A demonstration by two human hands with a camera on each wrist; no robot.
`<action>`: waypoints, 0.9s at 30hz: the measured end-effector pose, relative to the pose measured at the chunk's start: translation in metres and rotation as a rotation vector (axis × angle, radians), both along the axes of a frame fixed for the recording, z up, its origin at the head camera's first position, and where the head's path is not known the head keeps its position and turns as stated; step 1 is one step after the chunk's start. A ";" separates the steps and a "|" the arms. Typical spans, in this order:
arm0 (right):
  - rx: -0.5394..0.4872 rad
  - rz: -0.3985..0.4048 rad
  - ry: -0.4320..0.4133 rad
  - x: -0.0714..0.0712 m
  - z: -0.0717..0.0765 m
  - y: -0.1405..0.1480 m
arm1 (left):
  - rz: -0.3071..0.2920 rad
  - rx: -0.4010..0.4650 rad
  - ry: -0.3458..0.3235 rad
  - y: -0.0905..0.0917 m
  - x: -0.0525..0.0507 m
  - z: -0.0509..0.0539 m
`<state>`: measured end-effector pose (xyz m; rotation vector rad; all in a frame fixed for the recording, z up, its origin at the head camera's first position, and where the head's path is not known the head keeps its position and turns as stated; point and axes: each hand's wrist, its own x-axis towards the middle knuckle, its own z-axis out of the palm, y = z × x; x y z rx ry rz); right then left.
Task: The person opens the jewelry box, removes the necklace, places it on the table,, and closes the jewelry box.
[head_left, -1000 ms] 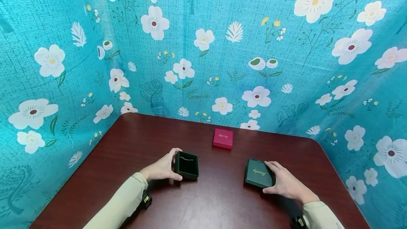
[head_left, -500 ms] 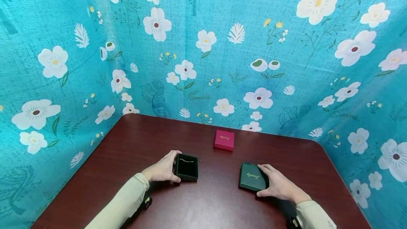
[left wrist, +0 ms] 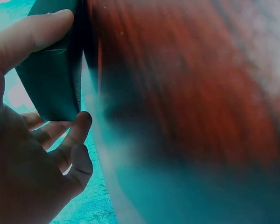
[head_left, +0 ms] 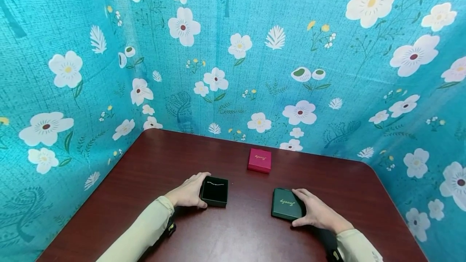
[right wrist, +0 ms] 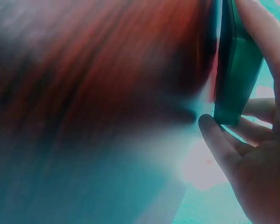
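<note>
Two hands grip: the left hand [head_left: 188,192] pinches the open green box [head_left: 216,203], chain [head_left: 215,184] inside; the right hand [head_left: 317,210] holds what appears its lid [head_left: 286,204], well apart rightward. Judged done: box uncovered, chain within. Outstanding: lid not on. Farther back, the red box [head_left: 259,159] stands untouched on the table [head_left: 247,225]. Count: two boxes, one lid, one chain.

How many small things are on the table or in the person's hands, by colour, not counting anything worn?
Dark green: 2 (open box in the left hand, gold-lettered box or lid in the right hand)
Pinkish red: 1 (closed box)
Pale: 1 (thin chain inside the open box)
Total: 4
</note>
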<state>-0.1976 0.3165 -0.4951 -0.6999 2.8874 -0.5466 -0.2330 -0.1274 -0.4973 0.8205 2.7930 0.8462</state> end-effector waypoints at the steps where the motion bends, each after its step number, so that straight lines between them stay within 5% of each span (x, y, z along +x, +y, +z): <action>1: 0.002 0.003 0.000 0.000 0.000 -0.001 | -0.003 -0.003 0.001 0.000 0.000 0.000; 27: 0.072 -0.001 0.000 -0.002 -0.002 -0.024 | -0.018 -0.095 0.022 0.004 -0.003 -0.002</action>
